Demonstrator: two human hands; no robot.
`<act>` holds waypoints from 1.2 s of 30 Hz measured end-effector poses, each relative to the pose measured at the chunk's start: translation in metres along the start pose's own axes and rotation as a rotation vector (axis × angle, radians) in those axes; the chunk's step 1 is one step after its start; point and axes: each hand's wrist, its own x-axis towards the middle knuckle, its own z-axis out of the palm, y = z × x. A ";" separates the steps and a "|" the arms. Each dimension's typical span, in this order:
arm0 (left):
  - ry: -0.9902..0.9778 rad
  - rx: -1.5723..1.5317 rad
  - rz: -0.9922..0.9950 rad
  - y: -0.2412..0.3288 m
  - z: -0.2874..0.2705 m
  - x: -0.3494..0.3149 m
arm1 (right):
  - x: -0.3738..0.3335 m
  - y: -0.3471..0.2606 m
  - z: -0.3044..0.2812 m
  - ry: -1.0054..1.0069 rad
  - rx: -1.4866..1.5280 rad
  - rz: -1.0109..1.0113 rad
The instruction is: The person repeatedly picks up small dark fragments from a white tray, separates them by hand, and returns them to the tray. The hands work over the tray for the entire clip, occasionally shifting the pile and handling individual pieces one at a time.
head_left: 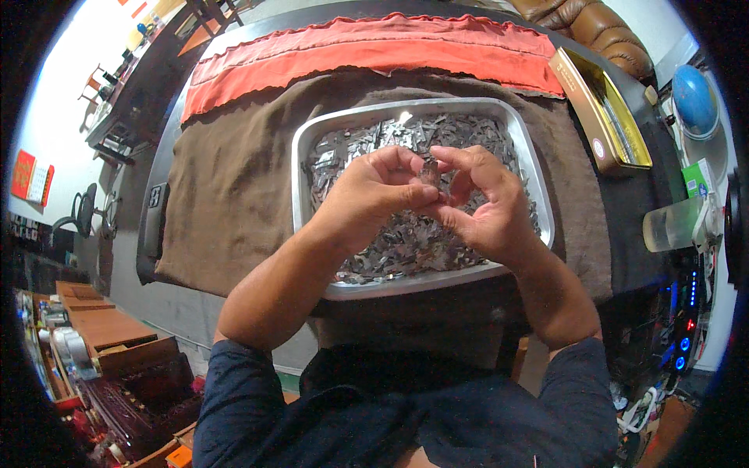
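Both my hands meet above a silver metal tray [425,288] filled with many thin, dark grey metal pieces [406,246]. Between my fingertips is a small stack of flat metal pieces [428,175], brownish grey and held roughly upright. My left hand [384,183] pinches it from the left with thumb and fingers. From the right, my right hand [488,191] grips the same stack, its index finger at the top and its thumb below. The exact shape of the pieces is partly hidden by my fingers.
Under the tray lies a brown cloth [226,187], with a red cloth [374,54] along the far side. A long open box [597,117] stands at the right, near a clear plastic jug [671,226]. A black device [154,207] sits at the table's left edge.
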 end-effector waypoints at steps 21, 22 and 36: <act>0.106 0.096 0.037 -0.002 -0.004 0.003 | -0.002 -0.001 0.001 0.075 0.016 0.074; 0.088 0.104 0.042 -0.002 -0.004 0.002 | -0.001 -0.001 0.001 0.060 0.010 0.064; 0.085 0.200 0.056 0.000 0.002 0.000 | -0.001 -0.001 0.000 -0.010 0.063 0.128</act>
